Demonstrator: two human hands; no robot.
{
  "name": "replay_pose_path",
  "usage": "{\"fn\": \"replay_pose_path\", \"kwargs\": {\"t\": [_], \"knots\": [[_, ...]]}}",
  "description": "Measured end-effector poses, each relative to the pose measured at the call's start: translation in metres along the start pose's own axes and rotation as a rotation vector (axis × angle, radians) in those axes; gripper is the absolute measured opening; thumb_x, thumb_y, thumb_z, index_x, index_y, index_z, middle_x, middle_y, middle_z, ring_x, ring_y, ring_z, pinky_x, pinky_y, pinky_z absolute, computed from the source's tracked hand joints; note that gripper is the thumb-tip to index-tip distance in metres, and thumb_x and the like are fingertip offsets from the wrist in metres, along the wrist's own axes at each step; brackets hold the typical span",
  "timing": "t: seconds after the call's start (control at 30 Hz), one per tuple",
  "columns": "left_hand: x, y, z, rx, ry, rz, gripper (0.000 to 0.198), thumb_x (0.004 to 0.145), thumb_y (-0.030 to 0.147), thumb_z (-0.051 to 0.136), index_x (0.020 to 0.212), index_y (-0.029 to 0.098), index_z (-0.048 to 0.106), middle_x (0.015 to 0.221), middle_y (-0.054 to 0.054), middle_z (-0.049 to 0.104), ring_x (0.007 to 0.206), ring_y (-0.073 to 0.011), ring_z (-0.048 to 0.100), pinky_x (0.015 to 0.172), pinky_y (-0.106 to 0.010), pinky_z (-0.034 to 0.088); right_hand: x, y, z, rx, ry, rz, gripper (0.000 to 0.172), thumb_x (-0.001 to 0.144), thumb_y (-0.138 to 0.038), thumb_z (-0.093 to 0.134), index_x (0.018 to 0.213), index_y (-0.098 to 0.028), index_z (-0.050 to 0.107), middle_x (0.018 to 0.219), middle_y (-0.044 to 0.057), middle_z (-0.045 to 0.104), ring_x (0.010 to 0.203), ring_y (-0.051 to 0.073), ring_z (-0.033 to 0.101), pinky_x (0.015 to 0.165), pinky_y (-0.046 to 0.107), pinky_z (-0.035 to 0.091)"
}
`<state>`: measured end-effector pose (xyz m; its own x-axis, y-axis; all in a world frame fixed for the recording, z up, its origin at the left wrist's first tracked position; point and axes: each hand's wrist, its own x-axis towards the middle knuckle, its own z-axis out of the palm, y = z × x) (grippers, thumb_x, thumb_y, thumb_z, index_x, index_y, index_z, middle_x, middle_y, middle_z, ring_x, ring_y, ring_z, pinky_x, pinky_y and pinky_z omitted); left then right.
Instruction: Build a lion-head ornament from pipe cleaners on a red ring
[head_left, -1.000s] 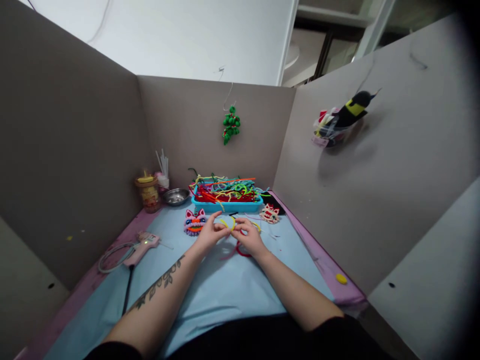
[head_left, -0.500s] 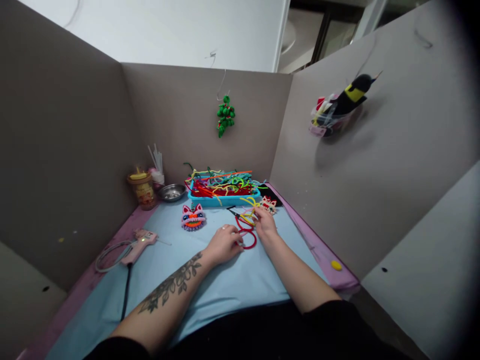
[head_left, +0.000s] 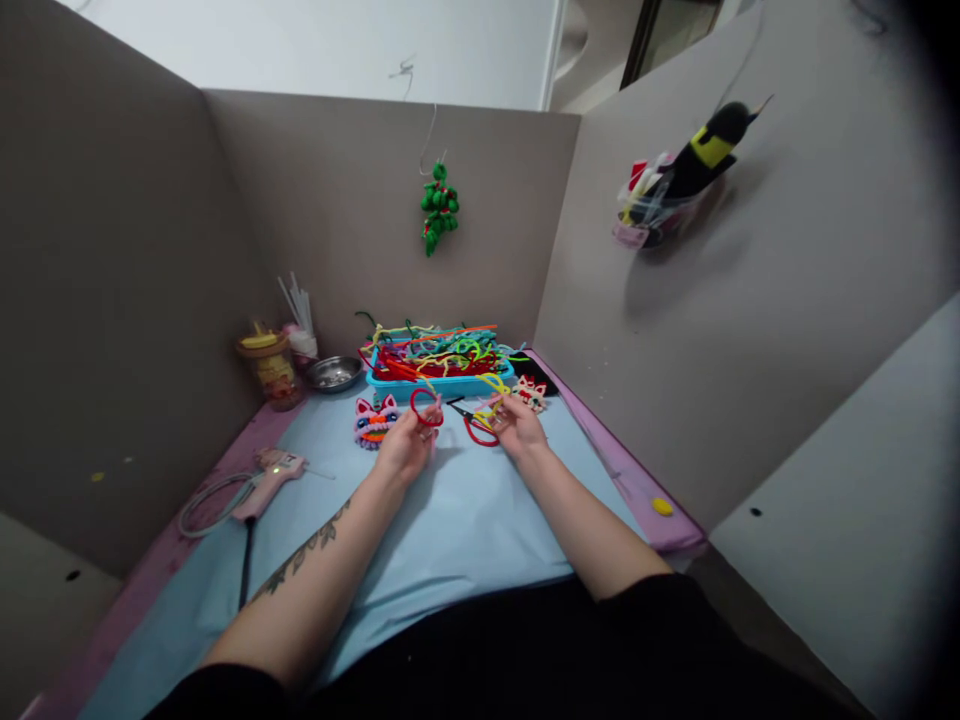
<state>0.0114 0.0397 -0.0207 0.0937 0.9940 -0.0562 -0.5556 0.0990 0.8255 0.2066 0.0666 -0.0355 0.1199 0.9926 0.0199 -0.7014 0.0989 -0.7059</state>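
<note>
Grey cardboard partition walls close in three sides of a desk covered with a light blue sheet edged in pink. Both bare forearms reach forward from the lower edge and draw together toward the middle of the desk; the left one bears a dark leafy tattoo. A turquoise plastic tray heaped with many-coloured pipe cleaners stands against the back wall, just beyond the hands.

The left hand is raised a little off the sheet, palm turned inward. Its fingers are pinched on a red pipe-cleaner loop, which stands up above the fingertips and in front of the tray. The right hand lies low and near the left, knuckles up. Its bent fingers touch a bent yellow pipe cleaner; whether they grip it I cannot tell. A second red loop with a dark pointed end lies on the sheet between the hands, just beside the right fingers.

A pink glue gun with a grey cable lies left of the left forearm. A pink pipe-cleaner cat face sits just left of the left hand. A small red and white pipe-cleaner figure is just past the right hand. A steel bowl stands left of the tray.
</note>
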Motion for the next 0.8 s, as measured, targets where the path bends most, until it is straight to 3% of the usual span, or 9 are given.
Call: {"fn": "replay_pose_path", "kwargs": {"t": [0.17, 0.33, 0.5, 0.63, 0.8], "knots": [[0.001, 0.003, -0.004, -0.15, -0.03, -0.107, 0.006, 0.078, 0.022, 0.056, 0.079, 0.017, 0.054, 0.091, -0.005, 0.066, 0.089, -0.0171, 0.062, 0.081, -0.034, 0.046, -0.018, 0.002, 0.012, 0.015, -0.231, 0.161, 0.018, 0.063, -0.015, 0.067, 0.08, -0.019, 0.061, 0.086, 0.002, 0.069, 0.09, 0.019, 0.062, 0.069, 0.032, 0.053], [0.0, -0.005, 0.001, -0.134, -0.084, -0.103, 0.008, 0.076, 0.023, 0.059, 0.078, 0.015, 0.056, 0.088, -0.009, 0.067, 0.09, -0.0198, 0.062, 0.08, -0.034, 0.048, -0.032, 0.011, 0.023, -0.058, -0.427, 0.275, 0.028, 0.068, -0.018, 0.066, 0.096, -0.018, 0.06, 0.091, 0.004, 0.068, 0.089, 0.018, 0.063, 0.076, 0.033, 0.052], [-0.005, -0.007, 0.004, 0.035, -0.118, -0.063, 0.017, 0.069, 0.021, 0.064, 0.083, 0.014, 0.057, 0.084, -0.009, 0.068, 0.085, -0.0183, 0.063, 0.073, -0.028, 0.046, -0.025, 0.022, 0.022, -0.009, -0.293, 0.174, 0.017, 0.069, -0.017, 0.065, 0.085, -0.018, 0.061, 0.082, 0.002, 0.068, 0.074, 0.013, 0.063, 0.07, 0.026, 0.052], [-0.007, -0.011, 0.003, 0.25, -0.051, 0.02, 0.033, 0.07, 0.033, 0.064, 0.095, 0.013, 0.055, 0.085, -0.01, 0.067, 0.087, -0.02, 0.061, 0.076, -0.031, 0.044, -0.01, 0.02, 0.014, 0.018, -0.182, 0.06, 0.008, 0.068, -0.019, 0.066, 0.072, -0.02, 0.059, 0.076, 0.0, 0.067, 0.071, 0.013, 0.062, 0.07, 0.027, 0.051], [-0.01, 0.0, 0.004, 0.714, 0.066, 0.376, 0.039, 0.072, 0.036, 0.063, 0.105, 0.018, 0.052, 0.097, -0.009, 0.063, 0.098, -0.0218, 0.055, 0.087, -0.035, 0.039, 0.004, 0.007, 0.003, 0.103, -0.013, -0.058, 0.003, 0.072, -0.018, 0.061, 0.07, -0.02, 0.059, 0.07, -0.002, 0.066, 0.067, 0.01, 0.062, 0.066, 0.024, 0.05]]}}
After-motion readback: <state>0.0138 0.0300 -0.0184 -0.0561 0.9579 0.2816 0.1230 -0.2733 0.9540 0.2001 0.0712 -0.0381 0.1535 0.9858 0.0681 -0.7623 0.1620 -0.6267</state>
